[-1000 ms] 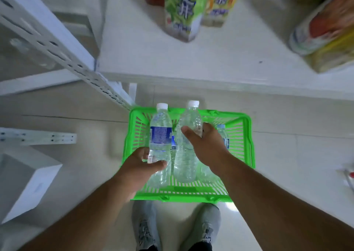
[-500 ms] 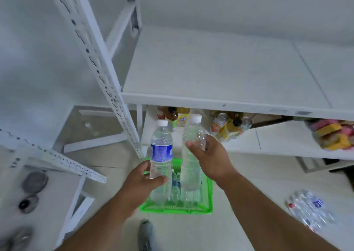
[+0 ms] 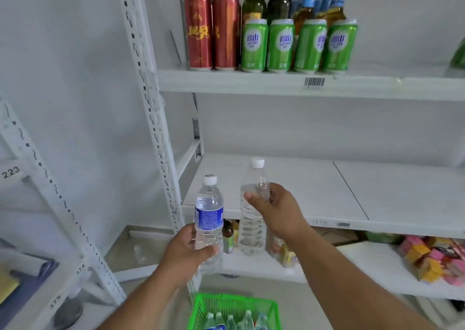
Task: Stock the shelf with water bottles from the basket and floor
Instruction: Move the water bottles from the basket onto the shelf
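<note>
Water bottles fill our hands. Left hand (image 3: 187,250) grips a blue-labelled clear plastic bottle (image 3: 208,222); right hand (image 3: 278,210) grips an unlabelled clear one (image 3: 251,219), fingers (image 3: 249,196) wrapped round.

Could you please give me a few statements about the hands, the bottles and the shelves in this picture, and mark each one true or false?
1. The left hand holds a blue-labelled bottle upright. True.
2. The right hand is empty. False: its grip is closed on an unlabelled clear bottle.
3. The middle shelf in front of the hands already carries water bottles. False: no bottles stand on it yet.
4. The top shelf carries four green cans in its front row. True.
5. The green basket on the floor has been emptied. False: several bottle tops show inside it.
</note>
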`<action>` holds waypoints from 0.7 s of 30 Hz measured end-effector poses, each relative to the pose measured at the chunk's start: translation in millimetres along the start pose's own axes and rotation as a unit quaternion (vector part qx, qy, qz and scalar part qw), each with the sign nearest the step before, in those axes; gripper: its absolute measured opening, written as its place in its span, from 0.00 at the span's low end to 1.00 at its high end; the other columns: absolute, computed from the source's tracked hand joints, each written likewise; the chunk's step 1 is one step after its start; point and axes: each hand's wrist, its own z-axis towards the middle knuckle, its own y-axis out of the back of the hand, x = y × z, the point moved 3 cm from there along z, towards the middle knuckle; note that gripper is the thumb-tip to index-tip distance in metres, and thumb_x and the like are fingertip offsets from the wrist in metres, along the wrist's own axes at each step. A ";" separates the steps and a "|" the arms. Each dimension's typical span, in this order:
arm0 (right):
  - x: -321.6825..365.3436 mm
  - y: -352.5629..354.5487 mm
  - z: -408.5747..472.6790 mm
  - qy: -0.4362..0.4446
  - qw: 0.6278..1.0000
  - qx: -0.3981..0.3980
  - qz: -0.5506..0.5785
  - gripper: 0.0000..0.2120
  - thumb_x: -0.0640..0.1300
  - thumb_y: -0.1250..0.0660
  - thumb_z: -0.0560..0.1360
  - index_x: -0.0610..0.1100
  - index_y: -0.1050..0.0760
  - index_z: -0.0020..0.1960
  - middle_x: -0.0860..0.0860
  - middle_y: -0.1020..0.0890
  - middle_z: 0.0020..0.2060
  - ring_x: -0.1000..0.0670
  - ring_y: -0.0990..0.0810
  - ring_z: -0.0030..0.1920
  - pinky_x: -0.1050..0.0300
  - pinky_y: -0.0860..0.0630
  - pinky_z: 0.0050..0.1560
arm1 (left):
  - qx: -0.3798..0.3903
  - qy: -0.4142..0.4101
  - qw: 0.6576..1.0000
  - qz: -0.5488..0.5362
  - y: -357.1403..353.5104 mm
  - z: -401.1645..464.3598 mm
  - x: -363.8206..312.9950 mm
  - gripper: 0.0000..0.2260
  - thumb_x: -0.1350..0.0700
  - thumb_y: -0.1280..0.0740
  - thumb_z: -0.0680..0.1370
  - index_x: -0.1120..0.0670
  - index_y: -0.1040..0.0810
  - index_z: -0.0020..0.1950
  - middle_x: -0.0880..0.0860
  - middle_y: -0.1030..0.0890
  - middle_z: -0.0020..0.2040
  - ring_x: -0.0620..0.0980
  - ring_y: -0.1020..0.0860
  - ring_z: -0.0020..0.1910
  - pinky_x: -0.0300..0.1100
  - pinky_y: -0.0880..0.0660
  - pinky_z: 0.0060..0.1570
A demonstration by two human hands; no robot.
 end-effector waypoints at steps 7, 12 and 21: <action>13.0 9.8 26.9 0.014 1.000 0.000 -0.005 0.09 0.53 0.26 0.74 0.51 0.19 0.51 0.57 0.14 0.44 0.61 0.17 0.44 0.63 0.24 0.46 | -0.020 -0.025 0.999 0.007 -8.4 14.9 -26.0 0.19 0.63 0.22 0.68 0.46 0.20 0.55 0.43 0.15 0.51 0.42 0.17 0.51 0.38 0.23 0.48; 4.5 2.9 72.4 -0.014 1.000 -0.013 0.002 0.13 0.55 0.26 0.73 0.53 0.21 0.55 0.59 0.17 0.45 0.62 0.19 0.43 0.67 0.27 0.40 | -0.016 -0.025 1.000 -0.001 -7.7 58.9 -34.7 0.19 0.61 0.22 0.69 0.46 0.21 0.55 0.40 0.15 0.49 0.39 0.17 0.48 0.29 0.25 0.41; -15.2 -29.7 176.8 -0.028 0.999 -0.027 -0.035 0.13 0.56 0.26 0.72 0.53 0.19 0.54 0.59 0.15 0.43 0.61 0.18 0.43 0.64 0.25 0.43 | -0.022 -0.025 0.999 0.014 8.7 178.9 -25.9 0.19 0.55 0.22 0.70 0.41 0.23 0.56 0.37 0.16 0.50 0.30 0.20 0.47 0.28 0.29 0.42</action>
